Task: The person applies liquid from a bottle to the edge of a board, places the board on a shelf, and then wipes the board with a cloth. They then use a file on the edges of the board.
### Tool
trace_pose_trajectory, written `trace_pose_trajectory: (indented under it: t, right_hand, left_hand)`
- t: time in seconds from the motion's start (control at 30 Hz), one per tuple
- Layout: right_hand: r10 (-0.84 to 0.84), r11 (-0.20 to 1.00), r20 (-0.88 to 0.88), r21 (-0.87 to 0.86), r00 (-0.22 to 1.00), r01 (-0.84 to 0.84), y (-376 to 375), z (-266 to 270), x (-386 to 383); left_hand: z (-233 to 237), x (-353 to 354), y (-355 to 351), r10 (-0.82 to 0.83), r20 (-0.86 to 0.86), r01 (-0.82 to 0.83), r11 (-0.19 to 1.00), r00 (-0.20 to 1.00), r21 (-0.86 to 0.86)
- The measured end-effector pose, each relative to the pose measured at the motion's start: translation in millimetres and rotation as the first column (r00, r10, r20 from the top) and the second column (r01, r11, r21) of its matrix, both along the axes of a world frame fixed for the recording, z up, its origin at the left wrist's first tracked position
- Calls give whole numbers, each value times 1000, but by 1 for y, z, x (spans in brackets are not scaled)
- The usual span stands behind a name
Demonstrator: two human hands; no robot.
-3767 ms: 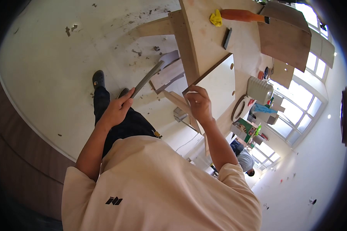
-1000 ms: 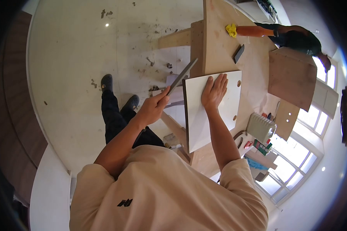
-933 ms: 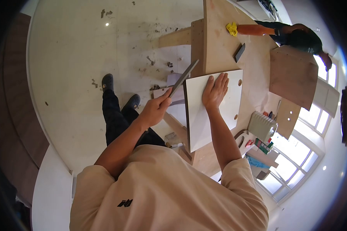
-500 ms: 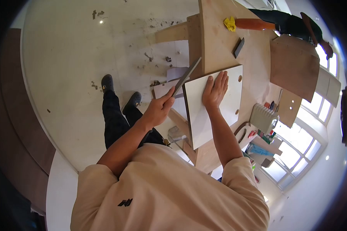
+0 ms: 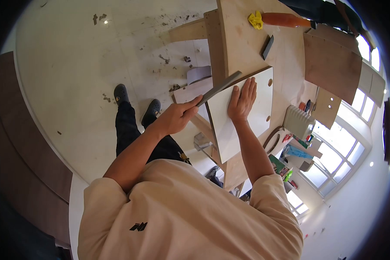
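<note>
My left hand [image 5: 175, 118] is closed round one end of a long grey flat file [image 5: 223, 86]. The file slants up and to the right, across the long edge of a white-faced board [image 5: 229, 134]. On that board my right hand [image 5: 242, 102] lies flat, fingers stretched out and thumb to the left. The board rests on a wooden workbench [image 5: 242, 47] and juts past its near side. Two round holes show along the board's far edge. The end of the file inside my left hand is hidden.
A dark grey block [image 5: 268, 47] and a crumpled yellow thing [image 5: 255, 20] lie farther along the bench. An orange elongated shape [image 5: 286, 19] meets the yellow thing, near a person in dark clothes. Brown panels [image 5: 332, 65] and a ribbed box [image 5: 299, 121] stand beyond. Scraps litter the floor.
The file has moved up and to the right along the board's edge, with my left hand following slightly. My right hand stays on the board. The whole view has shifted a little.
</note>
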State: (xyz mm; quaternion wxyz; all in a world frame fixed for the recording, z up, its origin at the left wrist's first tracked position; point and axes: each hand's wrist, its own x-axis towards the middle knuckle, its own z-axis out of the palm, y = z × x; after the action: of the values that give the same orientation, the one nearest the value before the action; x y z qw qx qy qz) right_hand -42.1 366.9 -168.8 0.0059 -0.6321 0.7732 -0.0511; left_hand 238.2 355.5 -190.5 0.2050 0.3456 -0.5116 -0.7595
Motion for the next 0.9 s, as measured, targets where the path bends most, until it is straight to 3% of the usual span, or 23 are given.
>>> trace_pose_trajectory:
  t: [0.17, 0.3, 0.4, 0.57, 0.63, 0.77, 0.87, 0.9]
  right_hand:
    - [7, 1000, -23, -5, 1000, -7, -1, -1, -1]
    - [0, 1000, -16, 4, 1000, 0, -1, 1, 1]
    - [0, 1000, -23, 15, 1000, 0, -1, 1, -1]
    - [-24, 999, -10, 33, 1000, 24, -3, 3, 1]
    - [-16, 999, -10, 32, 1000, 16, -3, 4, 1]
    - [-21, 999, 9, 33, 1000, 21, -3, 4, 1]
    - [-94, 996, 92, 18, 991, 93, -3, 7, 13]
    - [-25, 998, 161, 53, 987, 16, -5, 12, 20]
  left_hand:
    - [-22, 4, 0, -58, -6, 59, 996, 998, 61]
    - [-3, -1, -14, -52, -27, 53, 996, 998, 67]
    - [9, 1, -35, -213, -1, 213, 977, 977, -5]
    - [-13, 61, -48, 0, -108, 5, 999, 994, 47]
    - [-25, 101, -50, 65, -1, -65, 996, 998, 65]
    - [-49, 166, -39, 102, 204, -156, 950, 974, 272]
    - [-44, 190, -27, 107, 302, -208, 923, 947, 324]
    - [-43, 196, -23, 111, 335, -227, 916, 936, 330]
